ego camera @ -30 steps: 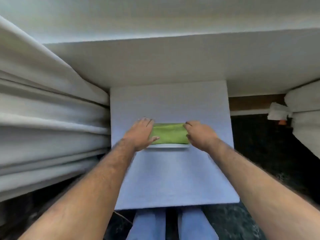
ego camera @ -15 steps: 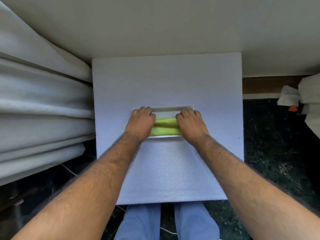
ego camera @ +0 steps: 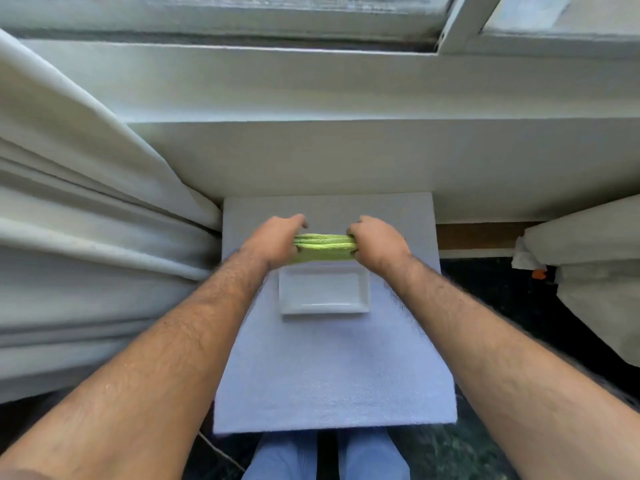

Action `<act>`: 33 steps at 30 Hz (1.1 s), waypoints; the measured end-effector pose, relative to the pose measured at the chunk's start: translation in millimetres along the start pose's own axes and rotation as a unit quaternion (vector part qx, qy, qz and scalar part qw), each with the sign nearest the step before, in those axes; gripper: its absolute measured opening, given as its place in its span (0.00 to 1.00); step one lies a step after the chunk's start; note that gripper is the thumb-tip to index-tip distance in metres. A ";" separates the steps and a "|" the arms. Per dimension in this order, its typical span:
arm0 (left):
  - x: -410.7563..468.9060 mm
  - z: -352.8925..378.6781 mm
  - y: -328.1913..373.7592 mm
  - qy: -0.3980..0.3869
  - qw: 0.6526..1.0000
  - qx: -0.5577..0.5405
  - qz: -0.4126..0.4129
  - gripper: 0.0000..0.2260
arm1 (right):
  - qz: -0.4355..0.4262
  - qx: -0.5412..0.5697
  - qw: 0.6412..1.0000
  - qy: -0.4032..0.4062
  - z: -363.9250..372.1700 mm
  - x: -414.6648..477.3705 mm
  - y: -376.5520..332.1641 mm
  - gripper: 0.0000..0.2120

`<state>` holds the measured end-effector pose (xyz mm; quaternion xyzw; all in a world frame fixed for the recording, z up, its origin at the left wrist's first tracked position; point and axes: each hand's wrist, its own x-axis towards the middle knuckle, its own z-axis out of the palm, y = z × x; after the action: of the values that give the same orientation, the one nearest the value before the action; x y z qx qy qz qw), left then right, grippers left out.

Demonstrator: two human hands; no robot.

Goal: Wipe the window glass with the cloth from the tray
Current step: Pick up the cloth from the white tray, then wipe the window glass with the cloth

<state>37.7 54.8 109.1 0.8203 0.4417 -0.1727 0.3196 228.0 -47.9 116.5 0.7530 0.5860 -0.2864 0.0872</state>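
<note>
A folded green cloth hangs in the air between my two hands, above and beyond the white tray. My left hand grips its left end and my right hand grips its right end. The tray sits with nothing in it on a pale blue stand in front of me. The window glass shows as a strip along the top edge, behind a white frame and a wide sill.
White curtains hang at the left and right. The wall under the sill stands just behind the stand. A dark floor lies on the right. My legs in blue trousers show below the stand.
Both hands closed on the cloth's ends and lifted it up out of the tray, toward the window. My head tilted up, bringing the sill and glass into view.
</note>
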 end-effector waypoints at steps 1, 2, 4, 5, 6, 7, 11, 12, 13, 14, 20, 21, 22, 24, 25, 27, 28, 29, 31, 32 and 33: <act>-5.3 -23.0 5.7 0.012 1.000 -0.002 0.016 0.17 | -0.002 0.007 1.000 0.015 -24.4 -4.1 -2.8 0.10; -12.1 -50.6 13.4 0.028 0.999 0.002 0.032 0.15 | -0.005 0.015 0.999 0.036 -53.4 -10.2 -6.0 0.11; -28.5 -105.9 29.2 0.061 0.997 0.014 0.048 0.10 | -0.007 0.029 0.997 0.069 -109.9 -25.4 -12.7 0.12; -36.8 -133.8 37.6 0.079 0.995 0.017 0.054 0.09 | -0.009 0.037 0.996 0.087 -138.9 -32.8 -16.6 0.13; -43.9 -158.2 44.3 0.095 0.994 0.017 0.058 0.09 | -0.012 0.044 0.993 0.105 -164.4 -39.1 -20.3 0.13; -53.1 -184.4 51.9 0.115 0.991 0.013 0.063 0.10 | -0.018 0.050 0.990 0.128 -193.5 -48.3 -25.2 0.13; -93.5 -274.4 78.9 0.187 0.978 -0.027 0.086 0.10 | -0.044 0.057 0.977 0.200 -294.1 -91.1 -45.8 0.14; -106.8 -298.1 86.3 0.202 0.974 -0.044 0.095 0.10 | -0.052 0.062 0.973 0.217 -318.9 -103.7 -50.9 0.14; -121.1 -319.9 93.9 0.216 0.969 -0.057 0.103 0.10 | -0.059 0.067 0.969 0.232 -341.1 -117.0 -56.1 0.14; -135.2 -342.9 101.2 0.231 0.964 -0.067 0.111 0.11 | -0.068 0.070 0.964 0.248 -363.5 -128.8 -61.3 0.13; -223.4 -471.7 142.8 0.336 0.923 -0.104 0.155 0.12 | -0.145 0.051 0.924 0.350 -488.8 -195.0 -101.4 0.14; -236.0 -487.0 148.5 0.356 0.913 -0.112 0.166 0.12 | -0.153 0.050 0.917 0.365 -505.5 -205.2 -108.3 0.14; -250.8 -503.6 155.2 0.385 0.898 -0.120 0.178 0.12 | -0.162 0.048 0.908 0.383 -523.5 -217.6 -115.9 0.13; -278.0 -531.4 169.4 0.441 0.863 -0.140 0.202 0.14 | -0.176 0.035 0.890 0.420 -554.6 -241.5 -127.8 0.14; -290.2 -544.8 177.0 0.466 0.846 -0.149 0.213 0.15 | -0.181 0.027 0.880 0.439 -569.5 -251.9 -131.8 0.13; -310.5 -565.6 188.8 0.505 0.817 -0.158 0.227 0.17 | -0.191 0.015 0.861 0.472 -595.5 -270.0 -138.5 0.13; -319.8 -574.7 194.1 0.522 0.803 -0.166 0.234 0.18 | -0.197 0.013 0.850 0.488 -606.8 -278.7 -142.1 0.12; -328.1 -584.0 199.3 0.538 0.789 -0.177 0.239 0.19 | -0.201 0.012 0.840 0.504 -617.8 -286.7 -145.5 0.12; -343.4 -603.1 211.4 0.567 0.759 -0.210 0.243 0.20 | -0.207 0.015 0.822 0.530 -638.0 -301.2 -151.7 0.11; -351.6 -613.2 218.2 0.581 0.742 -0.229 0.242 0.21 | -0.210 0.016 0.814 0.541 -647.4 -308.5 -155.1 0.11; -359.4 -622.3 224.5 0.596 0.727 -0.243 0.240 0.21 | -0.214 0.014 0.807 0.549 -654.8 -315.0 -158.5 0.11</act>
<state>28.0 164.3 854.0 0.7277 0.3562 0.5474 0.2098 248.7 42.8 854.3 0.6409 0.6786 0.1556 -0.3235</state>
